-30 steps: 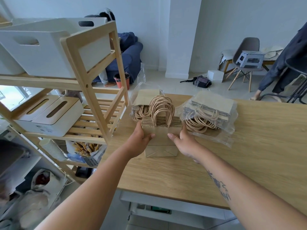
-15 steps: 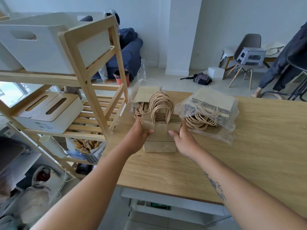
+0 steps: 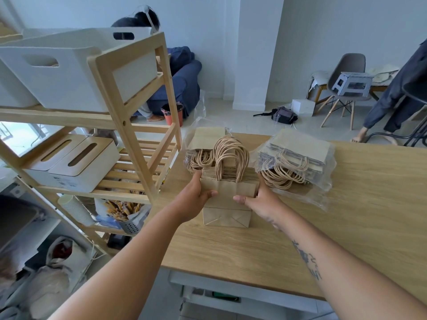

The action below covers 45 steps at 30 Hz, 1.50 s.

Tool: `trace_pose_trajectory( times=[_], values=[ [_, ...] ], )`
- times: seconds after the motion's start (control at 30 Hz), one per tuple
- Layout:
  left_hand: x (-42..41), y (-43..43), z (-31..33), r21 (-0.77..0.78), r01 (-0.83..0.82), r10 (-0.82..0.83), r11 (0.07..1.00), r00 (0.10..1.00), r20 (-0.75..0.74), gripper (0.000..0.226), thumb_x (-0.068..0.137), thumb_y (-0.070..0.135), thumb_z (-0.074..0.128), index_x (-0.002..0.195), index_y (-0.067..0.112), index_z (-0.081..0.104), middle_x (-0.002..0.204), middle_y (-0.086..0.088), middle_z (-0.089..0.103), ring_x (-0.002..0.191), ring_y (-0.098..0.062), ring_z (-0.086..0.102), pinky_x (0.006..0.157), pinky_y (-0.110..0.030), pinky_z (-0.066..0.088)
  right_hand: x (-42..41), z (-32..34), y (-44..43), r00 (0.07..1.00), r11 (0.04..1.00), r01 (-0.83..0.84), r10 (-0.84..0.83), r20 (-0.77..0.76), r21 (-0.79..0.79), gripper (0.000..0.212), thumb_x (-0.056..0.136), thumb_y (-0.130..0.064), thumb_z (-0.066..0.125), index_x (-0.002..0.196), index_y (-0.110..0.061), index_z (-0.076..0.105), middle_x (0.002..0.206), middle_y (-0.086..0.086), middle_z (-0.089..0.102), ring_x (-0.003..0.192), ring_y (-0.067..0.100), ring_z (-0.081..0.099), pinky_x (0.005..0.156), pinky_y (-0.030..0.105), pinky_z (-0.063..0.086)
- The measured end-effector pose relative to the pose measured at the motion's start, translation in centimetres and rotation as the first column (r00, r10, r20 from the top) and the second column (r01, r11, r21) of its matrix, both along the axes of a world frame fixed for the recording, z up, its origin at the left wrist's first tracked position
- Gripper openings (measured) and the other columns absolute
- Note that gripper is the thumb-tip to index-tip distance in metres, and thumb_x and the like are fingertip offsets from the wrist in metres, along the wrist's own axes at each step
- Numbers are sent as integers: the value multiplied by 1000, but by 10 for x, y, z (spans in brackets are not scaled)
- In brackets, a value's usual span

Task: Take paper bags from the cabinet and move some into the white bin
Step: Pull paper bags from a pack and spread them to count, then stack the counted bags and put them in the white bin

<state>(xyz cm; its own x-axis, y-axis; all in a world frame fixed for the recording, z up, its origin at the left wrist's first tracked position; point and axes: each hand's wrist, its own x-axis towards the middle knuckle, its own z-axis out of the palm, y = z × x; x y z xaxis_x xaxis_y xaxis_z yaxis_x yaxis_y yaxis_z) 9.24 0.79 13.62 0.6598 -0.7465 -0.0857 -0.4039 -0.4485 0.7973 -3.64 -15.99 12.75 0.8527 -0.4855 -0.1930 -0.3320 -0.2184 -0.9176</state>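
A stack of brown paper bags [image 3: 227,192] stands on edge on the wooden table [image 3: 360,211], held between the person's two hands. The left hand [image 3: 196,195] presses the stack's left side, thumb laid across the front bag and fingers hidden behind. The right hand [image 3: 261,199] presses the right side the same way, its thumb pointing toward the left thumb across the front face. Both hands are closed on the stack, so it sits squarely between them, a little farther from the camera than the palms. The bags' twisted handles [image 3: 231,155] arch up above the fingers, and the folded bottom of the front bag hangs below the thumbs, against the tabletop.

Just behind the stack lies a plastic-wrapped pack [image 3: 203,146] of more bags, and just to the right lies a second wrapped pack [image 3: 298,162], both flat on the table. The right hand's back is close to that second pack; whether they touch cannot be told.

To the left stands a wooden shelf [image 3: 129,107]. The white bin [image 3: 69,72] sits on its top level, well apart from the hands and higher than the stack. Two white boxes [image 3: 78,162] with slotted lids rest on the level below.
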Motion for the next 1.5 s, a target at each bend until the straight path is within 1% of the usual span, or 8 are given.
trace_pose_trajectory(
  times=[0.1, 0.27, 0.5, 0.63, 0.9, 1.13, 1.3, 1.5],
  values=[
    [1, 2, 2, 11, 11, -10, 1000, 1000, -13, 48, 93, 26, 67, 130, 20, 37, 118, 4, 56, 115, -15, 55, 92, -19, 39, 1, -6, -1, 1000, 1000, -5, 5, 25, 15, 69, 81, -18, 79, 132, -36, 38, 105, -19, 65, 107, 4, 62, 70, 5, 41],
    [5, 3, 28, -29, 7, -9, 1000, 997, -70, 111, 56, 65, 84, 146, 33, 27, 134, 4, 54, 123, -13, 55, 108, -41, 46, -5, -8, -3, 997, 995, -69, 67, 32, 76, 59, 85, -4, 73, 116, -36, 34, 95, -15, 65, 83, -10, 58, 62, 0, 43],
    [1, -10, 87, -51, 125, -116, 991, 981, 158, 69, 76, 36, 82, 133, 32, 43, 117, 14, 54, 110, 2, 50, 89, -13, 38, -4, -8, -8, 993, 989, -117, 119, -22, 92, 91, 73, -35, 85, 141, -41, 25, 120, -17, 61, 113, 7, 58, 101, 24, 39],
    [0, -23, 108, 134, 154, -184, 979, 952, 246, 52, 77, 30, 79, 120, 24, 51, 106, 8, 59, 96, -6, 58, 81, -18, 47, -4, -11, -8, 994, 990, -112, 113, -4, 80, 102, 76, -33, 83, 151, -37, 13, 127, -24, 47, 119, 4, 51, 105, 25, 35],
    [-10, -50, 141, 501, 92, -348, 861, 824, 448, 23, 80, 23, 73, 98, 14, 62, 99, 0, 61, 92, -23, 58, 83, -39, 53, -13, -18, -1, 988, 989, -107, 93, 125, 107, 53, 74, -16, 85, 107, -39, 51, 95, -17, 73, 88, -8, 67, 65, 3, 45],
    [-28, -44, 174, 355, 49, -238, 934, 826, 511, 25, 79, 6, 69, 75, 27, 56, 81, 6, 58, 75, -14, 54, 68, -25, 46, -10, -27, 14, 978, 977, -80, 38, 205, 199, 42, 76, -16, 83, 112, -25, 65, 99, -9, 76, 93, 7, 71, 68, 16, 53],
    [-29, -19, 216, 343, -30, -194, 939, 778, 598, 15, 78, 5, 72, 87, 15, 65, 92, -2, 66, 90, -19, 61, 86, -34, 51, 8, 14, 2, 939, 996, -90, 93, 330, -25, 31, 81, -19, 78, 102, -34, 60, 92, -16, 71, 83, -10, 64, 68, 7, 47],
    [-26, 20, 256, 196, -147, -51, 969, 662, 748, 20, 78, 19, 81, 91, 19, 65, 96, 13, 60, 91, -6, 51, 75, -10, 37, 47, 95, -21, 865, 928, -96, 256, 430, -360, 33, 82, -16, 71, 110, -29, 58, 91, -11, 69, 84, 8, 65, 70, 25, 50]
  ],
)
